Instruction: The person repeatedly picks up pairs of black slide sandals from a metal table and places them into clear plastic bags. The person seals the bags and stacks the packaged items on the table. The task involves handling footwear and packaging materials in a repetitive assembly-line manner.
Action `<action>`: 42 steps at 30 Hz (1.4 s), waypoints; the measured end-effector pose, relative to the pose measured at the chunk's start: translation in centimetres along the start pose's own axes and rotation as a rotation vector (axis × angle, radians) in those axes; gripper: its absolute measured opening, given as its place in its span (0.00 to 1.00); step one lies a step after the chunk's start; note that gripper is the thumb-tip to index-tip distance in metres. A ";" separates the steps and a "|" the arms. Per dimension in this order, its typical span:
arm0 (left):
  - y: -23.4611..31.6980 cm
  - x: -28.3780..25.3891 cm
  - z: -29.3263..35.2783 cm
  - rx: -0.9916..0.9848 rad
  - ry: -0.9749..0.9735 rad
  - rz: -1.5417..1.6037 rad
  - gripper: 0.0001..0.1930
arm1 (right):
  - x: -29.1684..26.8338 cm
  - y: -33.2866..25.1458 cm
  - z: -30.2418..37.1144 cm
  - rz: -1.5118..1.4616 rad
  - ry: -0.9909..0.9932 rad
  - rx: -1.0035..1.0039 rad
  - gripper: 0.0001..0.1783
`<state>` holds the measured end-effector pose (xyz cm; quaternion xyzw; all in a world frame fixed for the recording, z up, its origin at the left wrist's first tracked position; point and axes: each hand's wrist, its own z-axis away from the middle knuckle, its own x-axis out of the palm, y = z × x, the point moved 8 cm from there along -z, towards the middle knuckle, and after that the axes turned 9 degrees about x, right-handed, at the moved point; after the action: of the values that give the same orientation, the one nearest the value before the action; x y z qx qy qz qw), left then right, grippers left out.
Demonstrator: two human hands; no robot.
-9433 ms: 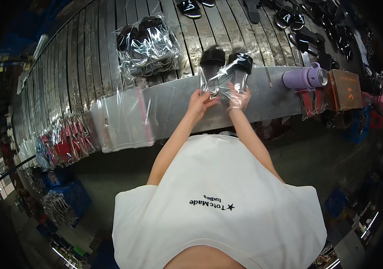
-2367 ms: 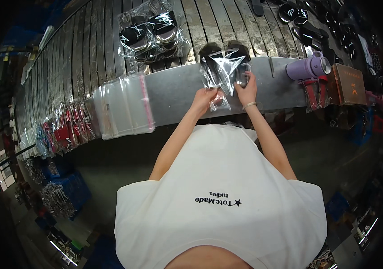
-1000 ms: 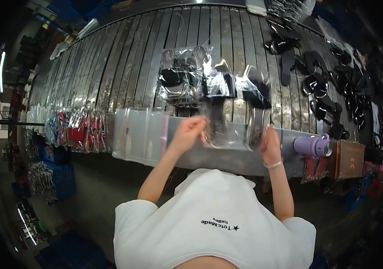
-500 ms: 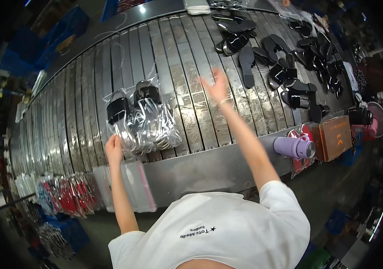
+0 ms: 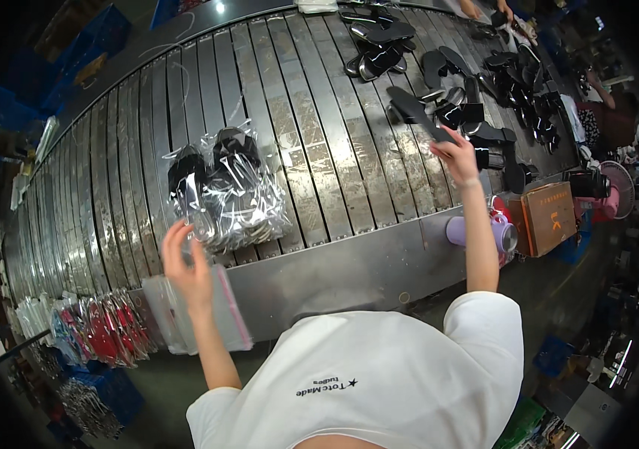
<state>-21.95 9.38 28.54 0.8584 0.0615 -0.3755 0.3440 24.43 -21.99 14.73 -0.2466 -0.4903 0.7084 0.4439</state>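
My right hand (image 5: 458, 159) grips a black slide sandal (image 5: 412, 109) by one end, its dark sole turned up, at the edge of the loose footwear on the slatted metal conveyor (image 5: 319, 150). Beside the near edge of the conveyor, my left hand (image 5: 188, 273) has its fingers spread, just below a clear plastic bag (image 5: 248, 206) with a pair of black slides in it. Whether its fingertips touch the bag I cannot tell. Under that hand, a stack of flat clear bags (image 5: 233, 310) with a pink edge hangs over the conveyor's front.
Loose black slides (image 5: 533, 93) lie in heaps at right. A purple bottle (image 5: 477, 233) and a brown box (image 5: 544, 218) stand near the front edge, by a pink fan (image 5: 617, 187). Bagged red sandals (image 5: 106, 325) hang at left. Another person's hands (image 5: 503, 10) show at far right.
My right hand has moved right and taken hold of a black slide sandal. My left hand has let go of the filled bag's lower corner and spread its fingers.
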 end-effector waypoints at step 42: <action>-11.5 0.4 26.6 -0.571 0.196 0.823 0.21 | 37.9 17.3 31.1 0.411 -0.768 0.093 0.25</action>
<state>-41.87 1.07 9.21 0.7144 -0.1495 -0.0950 0.6770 -25.00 -6.00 14.50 -0.0374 -0.5281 0.8436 0.0900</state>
